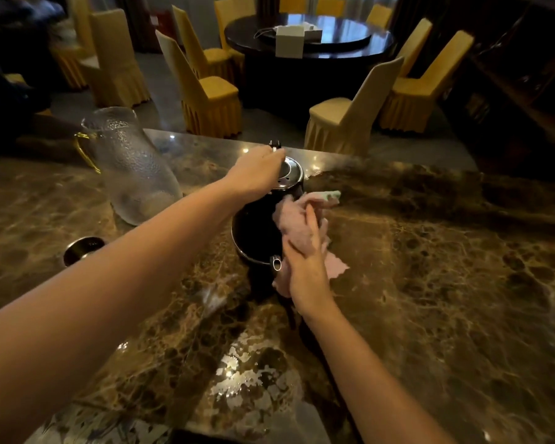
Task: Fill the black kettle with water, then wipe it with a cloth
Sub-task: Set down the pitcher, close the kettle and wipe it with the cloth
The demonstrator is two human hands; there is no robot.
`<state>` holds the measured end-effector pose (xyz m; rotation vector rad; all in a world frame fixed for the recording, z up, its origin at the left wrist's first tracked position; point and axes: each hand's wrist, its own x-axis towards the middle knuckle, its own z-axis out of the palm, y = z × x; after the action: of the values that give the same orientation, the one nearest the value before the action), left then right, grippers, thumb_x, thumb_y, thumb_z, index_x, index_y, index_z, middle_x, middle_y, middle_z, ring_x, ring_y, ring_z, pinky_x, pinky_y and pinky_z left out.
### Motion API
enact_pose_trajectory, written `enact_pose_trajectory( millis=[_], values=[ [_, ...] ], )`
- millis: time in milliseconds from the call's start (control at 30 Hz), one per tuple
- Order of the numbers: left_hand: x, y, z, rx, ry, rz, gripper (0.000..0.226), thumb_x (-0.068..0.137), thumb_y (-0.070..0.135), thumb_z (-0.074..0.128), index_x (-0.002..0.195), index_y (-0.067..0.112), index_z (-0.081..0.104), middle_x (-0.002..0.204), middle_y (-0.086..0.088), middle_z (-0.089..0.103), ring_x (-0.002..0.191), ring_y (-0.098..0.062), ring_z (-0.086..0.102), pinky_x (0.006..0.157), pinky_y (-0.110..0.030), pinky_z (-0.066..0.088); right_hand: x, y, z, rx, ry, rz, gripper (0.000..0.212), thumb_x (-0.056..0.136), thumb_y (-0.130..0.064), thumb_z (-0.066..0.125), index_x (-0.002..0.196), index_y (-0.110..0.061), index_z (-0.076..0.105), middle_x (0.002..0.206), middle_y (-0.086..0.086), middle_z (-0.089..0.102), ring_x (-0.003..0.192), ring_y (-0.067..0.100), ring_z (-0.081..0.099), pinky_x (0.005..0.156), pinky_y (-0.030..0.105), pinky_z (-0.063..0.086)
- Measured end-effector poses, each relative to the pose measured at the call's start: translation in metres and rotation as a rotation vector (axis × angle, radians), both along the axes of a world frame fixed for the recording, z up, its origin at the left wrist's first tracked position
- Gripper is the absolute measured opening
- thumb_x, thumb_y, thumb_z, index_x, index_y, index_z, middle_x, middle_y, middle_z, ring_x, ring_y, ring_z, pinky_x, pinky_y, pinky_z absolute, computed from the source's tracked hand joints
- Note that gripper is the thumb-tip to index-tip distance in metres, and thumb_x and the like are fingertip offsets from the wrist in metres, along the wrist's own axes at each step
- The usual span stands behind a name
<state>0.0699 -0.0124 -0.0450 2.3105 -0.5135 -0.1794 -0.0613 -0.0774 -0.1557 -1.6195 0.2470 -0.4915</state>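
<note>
Black kettle sat mid-bench on the brown veined marble bench, glossy round body, short spout pointing near. Shiny metal lid with small holes was on top. Left hand reached in from near-left, arm extended, fingers closed around the handle at the kettle's top. Right hand lay flat, fingers extended, pressing a pink fuzzy cloth against the kettle's right side. Textured clear glass jug with a gold handle stood left of the kettle, apart. Small dark metal cup sat near-left of it.
</note>
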Motion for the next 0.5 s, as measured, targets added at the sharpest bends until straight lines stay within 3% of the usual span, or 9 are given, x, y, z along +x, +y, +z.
enact_pose_trajectory(
  millis=[33, 67, 100, 167, 267, 333, 400, 433, 500],
  values=[
    [-0.001, 0.002, 0.003, -0.049, 0.049, -0.013, 0.037, 0.097, 0.029, 0.035, 0.099, 0.004, 0.061, 0.100, -0.015, 0.062, 0.093, -0.027, 0.057, 0.088, -0.044, 0.042, -0.006, 0.005, 0.011, -0.014, -0.074, 0.103, 0.046, 0.093, -0.039, 0.053, 0.120, -0.076, 0.044, 0.160, 0.003, 0.027, 0.147, 0.022, 0.029, 0.120, 0.042, 0.026],
    [0.000, 0.003, 0.004, -0.121, 0.094, -0.004, 0.036, 0.097, 0.035, 0.037, 0.095, 0.008, 0.061, 0.094, -0.011, 0.061, 0.087, -0.023, 0.054, 0.084, -0.040, 0.042, -0.009, 0.004, 0.021, 0.011, -0.131, 0.207, 0.054, 0.091, -0.020, 0.051, 0.107, -0.071, 0.057, 0.151, 0.008, 0.040, 0.141, 0.023, 0.039, 0.116, 0.043, 0.033],
    [0.000, 0.004, 0.006, -0.143, 0.129, -0.003, 0.035, 0.097, 0.037, 0.040, 0.093, 0.010, 0.061, 0.091, -0.009, 0.059, 0.084, -0.021, 0.052, 0.079, -0.037, 0.039, -0.008, 0.001, 0.032, 0.015, -0.164, 0.290, 0.052, 0.086, -0.006, 0.048, 0.097, -0.053, 0.069, 0.136, 0.010, 0.056, 0.131, 0.023, 0.050, 0.111, 0.044, 0.040],
    [-0.001, 0.006, 0.010, -0.074, 0.145, -0.039, 0.031, 0.101, 0.034, 0.039, 0.093, 0.011, 0.058, 0.089, -0.009, 0.055, 0.083, -0.020, 0.048, 0.077, -0.034, 0.036, 0.004, -0.002, 0.051, -0.067, -0.093, 0.458, 0.033, 0.081, 0.000, 0.045, 0.079, -0.017, 0.073, 0.110, 0.010, 0.072, 0.113, 0.021, 0.063, 0.102, 0.042, 0.047],
    [-0.001, 0.008, 0.015, -0.014, 0.099, -0.074, 0.035, 0.103, 0.030, 0.038, 0.094, 0.005, 0.062, 0.087, -0.009, 0.055, 0.081, -0.019, 0.048, 0.075, -0.033, 0.035, 0.035, -0.005, 0.066, -0.040, 0.163, 0.534, 0.031, 0.095, -0.012, 0.045, 0.106, 0.001, 0.070, 0.110, 0.008, 0.071, 0.108, 0.018, 0.063, 0.085, 0.015, 0.051],
    [0.000, 0.008, 0.014, -0.007, 0.082, -0.066, 0.038, 0.102, 0.029, 0.038, 0.092, 0.003, 0.064, 0.086, -0.007, 0.057, 0.080, -0.019, 0.049, 0.074, -0.033, 0.036, 0.036, -0.011, 0.050, 0.075, 0.323, 0.674, 0.025, 0.103, -0.016, 0.043, 0.098, -0.007, 0.066, 0.087, -0.004, 0.071, 0.086, 0.010, 0.066, 0.068, 0.013, 0.047],
    [0.000, 0.008, 0.011, -0.020, 0.076, -0.055, 0.034, 0.102, 0.030, 0.038, 0.087, 0.009, 0.061, 0.085, -0.005, 0.057, 0.080, -0.018, 0.050, 0.076, -0.033, 0.037, 0.030, -0.015, 0.032, 0.187, 0.380, 0.642, 0.035, 0.104, -0.024, 0.047, 0.076, -0.013, 0.066, 0.064, -0.005, 0.069, 0.065, 0.007, 0.064, 0.071, 0.026, 0.046],
    [0.000, 0.008, 0.010, -0.025, 0.069, -0.052, 0.034, 0.102, 0.031, 0.038, 0.087, 0.011, 0.060, 0.086, -0.006, 0.058, 0.080, -0.019, 0.050, 0.078, -0.034, 0.039, 0.027, -0.015, 0.026, 0.298, 0.390, 0.524, 0.036, 0.103, -0.027, 0.049, 0.077, -0.012, 0.068, 0.071, 0.003, 0.071, 0.070, 0.013, 0.066, 0.079, 0.033, 0.049],
    [-0.003, 0.007, 0.010, -0.004, 0.036, -0.048, 0.036, 0.102, 0.030, 0.036, 0.086, 0.008, 0.059, 0.089, -0.010, 0.059, 0.084, -0.022, 0.052, 0.081, -0.037, 0.041, 0.012, -0.016, 0.028, 0.609, 0.317, 0.389, 0.032, 0.101, -0.030, 0.048, 0.100, -0.007, 0.070, 0.099, 0.018, 0.070, 0.092, 0.025, 0.067, 0.096, 0.043, 0.051]
  ],
)
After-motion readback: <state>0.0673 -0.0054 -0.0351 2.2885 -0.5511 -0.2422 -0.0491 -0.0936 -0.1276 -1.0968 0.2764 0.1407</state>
